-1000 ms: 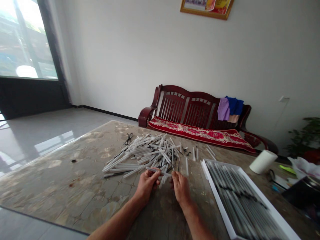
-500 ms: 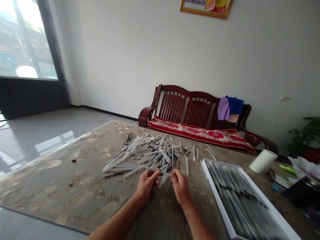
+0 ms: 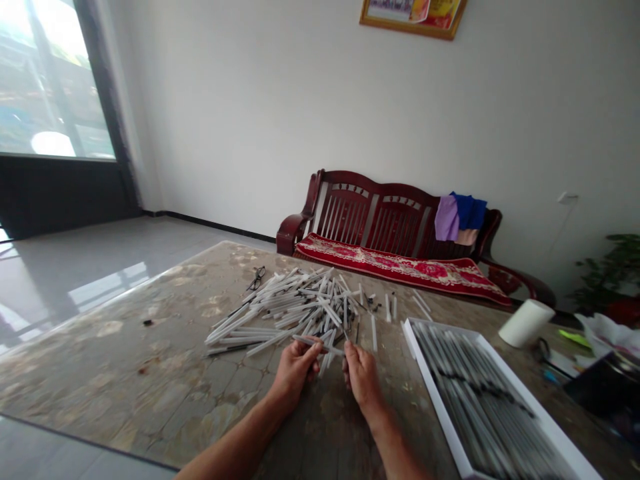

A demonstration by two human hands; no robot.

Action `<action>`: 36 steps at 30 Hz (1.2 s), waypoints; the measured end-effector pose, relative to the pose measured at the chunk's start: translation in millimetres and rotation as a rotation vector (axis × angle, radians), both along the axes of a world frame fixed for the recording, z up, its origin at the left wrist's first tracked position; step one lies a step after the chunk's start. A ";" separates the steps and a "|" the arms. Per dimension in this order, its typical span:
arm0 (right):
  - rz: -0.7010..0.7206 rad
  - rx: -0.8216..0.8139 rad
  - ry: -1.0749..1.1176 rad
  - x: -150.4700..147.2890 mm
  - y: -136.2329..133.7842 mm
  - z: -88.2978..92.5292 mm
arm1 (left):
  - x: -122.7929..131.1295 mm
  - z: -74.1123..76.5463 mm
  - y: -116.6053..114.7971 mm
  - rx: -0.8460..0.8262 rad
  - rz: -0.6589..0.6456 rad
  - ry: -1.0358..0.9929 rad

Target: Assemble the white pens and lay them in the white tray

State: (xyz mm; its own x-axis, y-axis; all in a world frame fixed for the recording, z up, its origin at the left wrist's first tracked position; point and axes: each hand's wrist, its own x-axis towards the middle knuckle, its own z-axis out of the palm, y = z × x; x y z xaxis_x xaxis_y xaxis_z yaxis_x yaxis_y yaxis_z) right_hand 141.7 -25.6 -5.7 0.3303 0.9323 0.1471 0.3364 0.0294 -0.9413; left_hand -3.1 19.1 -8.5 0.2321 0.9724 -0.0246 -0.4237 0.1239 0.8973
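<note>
My left hand [image 3: 295, 370] is closed, pinching a slim whitish tube [image 3: 331, 349] between thumb and fingers. The tube lies nearly level and runs across to the fingertips of my right hand [image 3: 363, 375], which is closed at its other end. What lies inside the right fingers is partly hidden. Just beyond both hands, a loose pile of white tubes [image 3: 280, 307] spreads over the table, with some dark thin pieces among them. To the right of my right hand is a white open box [image 3: 434, 405] holding rows of long grey tubes with dark middles.
Dark-framed glasses [image 3: 257, 277] lie behind the pile on the patterned table [image 3: 100, 387]. A white paper roll [image 3: 526, 323] and clutter stand at the right. Past the table is a red wooden bench [image 3: 400, 220] with a floral cushion [image 3: 400, 267].
My right hand has shifted slightly, its thumb now pointing more upright at the tube's end. The left hand stays nearly in place, still holding the tube.
</note>
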 end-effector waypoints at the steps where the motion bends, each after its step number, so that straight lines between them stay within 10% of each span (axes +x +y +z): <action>1: 0.010 -0.011 0.019 0.2 -0.3 0.3 | -0.2 0.3 0.2 -0.004 0.008 -0.001; 13: -0.025 -0.043 0.167 -10.1 -2.4 12.6 | 2.2 1.0 0.2 0.018 0.000 0.055; 18: -0.231 0.188 -0.135 2.5 -5.2 13.4 | -4.2 3.3 -0.6 0.260 0.271 0.256; 24: 0.041 0.294 -0.319 -1.8 -15.0 13.4 | -6.3 6.6 -6.5 0.502 0.200 0.478; 36: 0.069 0.143 -0.784 8.1 1.6 5.2 | -4.5 -0.3 4.5 0.192 0.274 0.220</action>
State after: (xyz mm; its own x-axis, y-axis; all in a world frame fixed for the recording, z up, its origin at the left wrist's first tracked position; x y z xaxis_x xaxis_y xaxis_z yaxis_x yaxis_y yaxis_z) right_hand 149.7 -24.0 -0.5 0.0235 0.9016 0.4319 0.8918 0.1764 -0.4167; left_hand -7.6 23.5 -8.9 -0.0271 0.9894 0.1429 -0.2127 -0.1454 0.9662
